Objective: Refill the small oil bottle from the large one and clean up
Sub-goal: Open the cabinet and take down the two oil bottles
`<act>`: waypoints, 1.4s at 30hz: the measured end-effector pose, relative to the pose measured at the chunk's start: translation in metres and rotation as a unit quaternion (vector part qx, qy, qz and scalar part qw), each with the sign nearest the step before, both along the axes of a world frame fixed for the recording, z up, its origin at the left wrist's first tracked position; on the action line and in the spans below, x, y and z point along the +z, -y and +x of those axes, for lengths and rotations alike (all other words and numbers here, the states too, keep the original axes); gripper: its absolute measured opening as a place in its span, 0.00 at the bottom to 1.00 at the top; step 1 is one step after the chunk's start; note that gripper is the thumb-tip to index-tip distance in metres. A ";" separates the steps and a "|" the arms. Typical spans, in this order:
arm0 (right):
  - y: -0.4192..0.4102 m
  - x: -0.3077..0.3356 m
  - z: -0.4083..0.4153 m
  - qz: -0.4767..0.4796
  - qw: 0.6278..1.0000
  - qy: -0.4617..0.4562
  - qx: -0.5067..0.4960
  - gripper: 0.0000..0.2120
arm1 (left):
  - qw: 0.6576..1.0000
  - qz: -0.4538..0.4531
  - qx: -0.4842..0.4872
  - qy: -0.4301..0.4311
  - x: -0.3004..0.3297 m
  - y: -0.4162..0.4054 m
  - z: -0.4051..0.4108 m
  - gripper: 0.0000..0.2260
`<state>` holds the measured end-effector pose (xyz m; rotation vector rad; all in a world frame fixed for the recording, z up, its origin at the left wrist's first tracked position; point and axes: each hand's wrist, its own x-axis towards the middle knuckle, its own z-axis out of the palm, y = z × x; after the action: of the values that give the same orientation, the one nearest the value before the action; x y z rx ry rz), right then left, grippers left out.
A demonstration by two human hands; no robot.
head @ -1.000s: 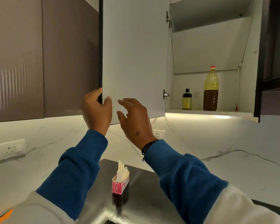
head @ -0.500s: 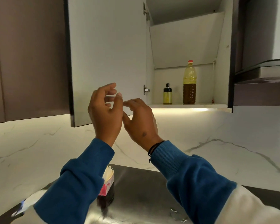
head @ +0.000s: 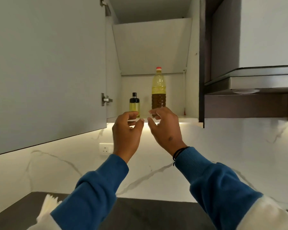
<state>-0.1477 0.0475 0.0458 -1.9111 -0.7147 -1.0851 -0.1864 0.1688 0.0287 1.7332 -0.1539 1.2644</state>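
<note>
With the left hand (head: 125, 131) and right hand (head: 165, 128) raised empty, fingers loosely spread, below the shelf (head: 186, 118) where the small oil bottle (head: 134, 105) stands left of the large oil bottle (head: 158, 90), either could be toppled by a hurried reach.

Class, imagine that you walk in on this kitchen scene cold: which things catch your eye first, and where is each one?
First, two hands raised side by side at the cabinet's lit shelf edge, the left hand and the right hand, fingers loosely curled and holding nothing. Just behind them on the shelf stand the tall oil bottle with its red cap and, to its left, the small black-topped bottle. The open cabinet door fills the left.
</note>
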 end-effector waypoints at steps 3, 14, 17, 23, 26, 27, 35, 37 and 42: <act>0.016 0.010 0.051 0.012 1.000 0.004 -0.001 0.13 | 1.000 0.010 -0.018 -0.011 0.014 0.013 0.054 0.13; 0.041 0.060 0.206 0.020 0.994 -0.106 0.018 0.21 | 0.996 -0.016 -0.015 -0.084 0.063 0.029 0.212 0.24; 0.043 0.070 0.232 0.033 0.987 -0.148 0.049 0.28 | 0.995 -0.013 -0.011 -0.103 0.073 0.026 0.235 0.28; 0.038 0.093 0.264 0.043 0.981 -0.174 0.074 0.34 | 0.988 -0.061 -0.048 -0.136 0.094 0.017 0.263 0.36; 0.032 0.098 0.278 0.029 0.973 -0.208 0.093 0.36 | 0.984 -0.061 -0.058 -0.159 0.102 0.014 0.272 0.33; 0.029 0.098 0.282 0.020 0.971 -0.214 0.104 0.36 | 0.981 -0.066 -0.066 -0.170 0.104 0.013 0.273 0.32; 0.015 0.091 0.294 0.081 0.963 -0.207 0.153 0.26 | 0.975 -0.055 -0.106 -0.187 0.104 0.008 0.280 0.19; 0.019 0.090 0.289 0.101 0.956 -0.214 0.174 0.25 | 0.980 -0.049 -0.095 -0.165 0.101 0.007 0.277 0.20; 0.038 0.087 0.255 0.104 0.944 -0.214 0.227 0.26 | 0.987 -0.036 -0.113 -0.105 0.092 0.009 0.251 0.21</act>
<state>0.1076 0.0099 0.1330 -1.6130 -0.7081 -0.4174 0.0647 0.1601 0.1207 1.7217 -0.1745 0.9056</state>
